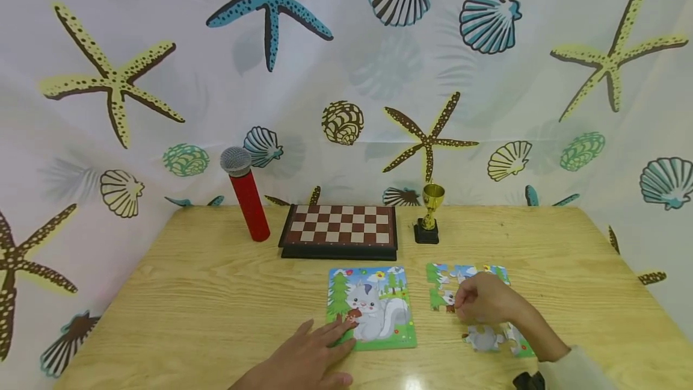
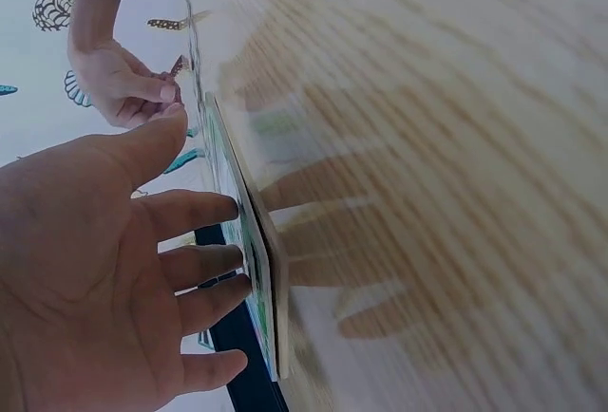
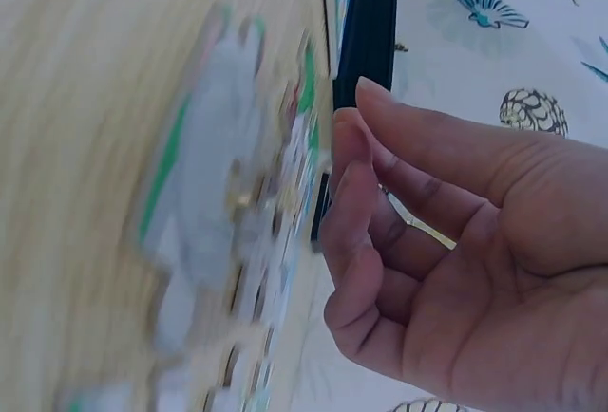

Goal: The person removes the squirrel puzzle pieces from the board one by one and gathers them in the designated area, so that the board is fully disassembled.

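Observation:
A square squirrel picture board point(image 1: 373, 309) lies flat on the table in the head view. My left hand point(image 1: 311, 357) rests with spread fingers at its lower left corner, fingertips over the edge. To the right, my right hand point(image 1: 489, 300) is above a partly joined squirrel puzzle point(image 1: 484, 339), covering its middle. Thumb and index finger come together there, and the other fingers curl in. In the left wrist view a small reddish-brown puzzle piece point(image 2: 179, 65) shows at those fingertips; in the right wrist view the fingers hide it. The puzzle pieces look blurred there.
Behind the board stands a brown-and-white chessboard box point(image 1: 341, 227). A red microphone point(image 1: 250, 203) stands upright to its left, and a gold trophy cup point(image 1: 429, 212) on a black base to its right. A patterned curtain point(image 1: 346, 71) hangs along the back of the wooden table point(image 1: 216, 294).

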A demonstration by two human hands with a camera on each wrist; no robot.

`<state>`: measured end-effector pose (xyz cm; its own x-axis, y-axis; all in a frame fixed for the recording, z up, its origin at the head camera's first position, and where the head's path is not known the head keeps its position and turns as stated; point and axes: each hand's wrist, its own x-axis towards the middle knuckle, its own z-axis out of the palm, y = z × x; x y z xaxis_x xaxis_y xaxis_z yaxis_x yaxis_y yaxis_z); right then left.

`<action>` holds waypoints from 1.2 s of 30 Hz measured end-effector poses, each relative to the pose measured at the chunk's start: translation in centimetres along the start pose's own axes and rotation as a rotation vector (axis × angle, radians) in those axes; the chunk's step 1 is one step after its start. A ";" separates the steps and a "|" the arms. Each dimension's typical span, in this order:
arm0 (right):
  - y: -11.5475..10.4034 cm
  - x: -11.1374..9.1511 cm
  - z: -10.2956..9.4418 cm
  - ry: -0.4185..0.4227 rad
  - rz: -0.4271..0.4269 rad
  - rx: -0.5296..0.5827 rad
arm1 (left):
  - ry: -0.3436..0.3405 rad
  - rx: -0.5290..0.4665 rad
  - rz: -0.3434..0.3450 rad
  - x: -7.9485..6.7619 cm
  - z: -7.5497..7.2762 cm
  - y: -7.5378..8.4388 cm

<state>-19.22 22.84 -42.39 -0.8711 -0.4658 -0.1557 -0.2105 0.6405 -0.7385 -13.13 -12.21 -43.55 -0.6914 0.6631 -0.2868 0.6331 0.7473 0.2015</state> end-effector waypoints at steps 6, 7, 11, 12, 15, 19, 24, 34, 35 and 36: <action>-2.4 2.4 1.5 -0.051 -0.053 -0.002 | -0.022 0.008 -0.018 -0.1 -0.1 -0.1; -2.9 2.8 1.8 -0.055 -0.061 -0.010 | -0.025 0.006 -0.021 -0.2 -0.1 -0.1; -4.7 4.5 3.3 -0.063 -0.084 -0.029 | -0.019 0.003 -0.032 -0.5 -0.2 -0.3; -5.1 4.9 3.7 -0.065 -0.086 -0.030 | -0.015 0.002 -0.036 -0.6 -0.3 -0.4; -6.1 6.0 4.7 -0.076 -0.081 -0.020 | 0.006 0.011 -0.052 -0.9 -0.4 -0.8; -7.2 7.4 5.8 -0.086 -0.070 -0.008 | 0.014 -0.011 -0.095 -1.3 -0.6 -1.2; -8.2 8.5 7.2 -0.097 -0.082 0.019 | -0.009 -0.067 -0.127 -1.6 -0.9 -1.5; -9.1 9.4 9.4 -0.089 -0.086 0.048 | -0.052 -0.112 -0.136 -1.6 -0.7 -1.7; -9.2 9.4 9.5 -0.087 -0.087 0.055 | -0.057 -0.119 -0.138 -1.6 -0.6 -1.7; -9.3 9.4 9.6 -0.086 -0.090 0.066 | -0.061 -0.122 -0.139 -1.5 -0.6 -1.7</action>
<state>-21.16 6.63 -43.25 -0.8078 -0.5725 -0.1405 -0.2545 0.5536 -0.7930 -13.36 -14.50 -42.90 -0.7447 0.5518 -0.3754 0.4835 0.8338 0.2664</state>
